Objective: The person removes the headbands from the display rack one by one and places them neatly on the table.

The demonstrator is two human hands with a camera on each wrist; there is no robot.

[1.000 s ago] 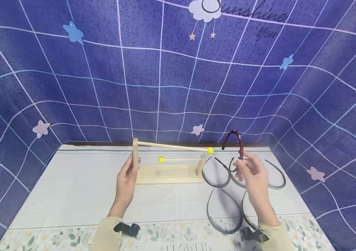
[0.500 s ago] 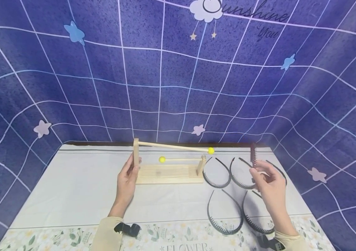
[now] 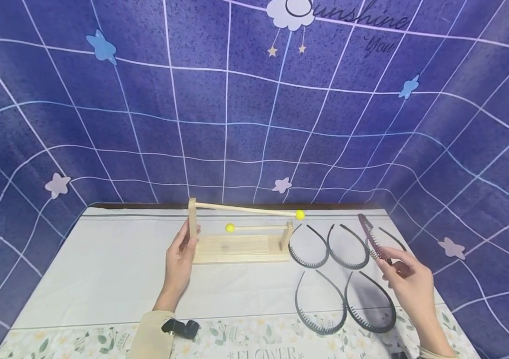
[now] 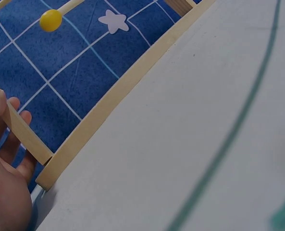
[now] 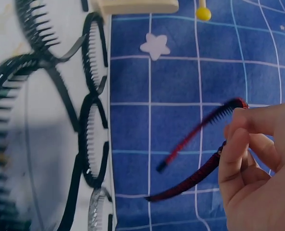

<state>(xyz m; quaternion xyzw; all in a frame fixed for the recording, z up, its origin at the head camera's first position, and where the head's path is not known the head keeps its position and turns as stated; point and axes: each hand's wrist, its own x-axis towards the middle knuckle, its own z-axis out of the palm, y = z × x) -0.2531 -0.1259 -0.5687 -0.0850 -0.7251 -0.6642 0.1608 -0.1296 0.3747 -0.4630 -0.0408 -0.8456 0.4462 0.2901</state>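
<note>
My left hand (image 3: pixel 179 264) holds the left upright of a wooden two-armed rack (image 3: pixel 241 257), thumb in front and fingertips showing behind the post in the left wrist view. Each arm of the rack ends in a yellow ball (image 3: pixel 299 215), and both rods are bare. Out to the right, my right hand (image 3: pixel 411 281) pinches a dark red toothed headband (image 5: pixel 192 185) by its curved middle. In the right wrist view its two ends point away from the fingers. In the head view this headband is raised and overlaps a headband at the far right.
Several black toothed headbands lie right of the rack, among them a front one (image 3: pixel 321 331) and a back one (image 3: pixel 348 266). A white cloth (image 3: pixel 101 279) with a floral front border covers the table. A blue gridded curtain (image 3: pixel 254 124) encloses the back and sides.
My right hand has moved right and toward me with the red headband, away from the rack, turning the headband on the way. My left hand stays on the upright.
</note>
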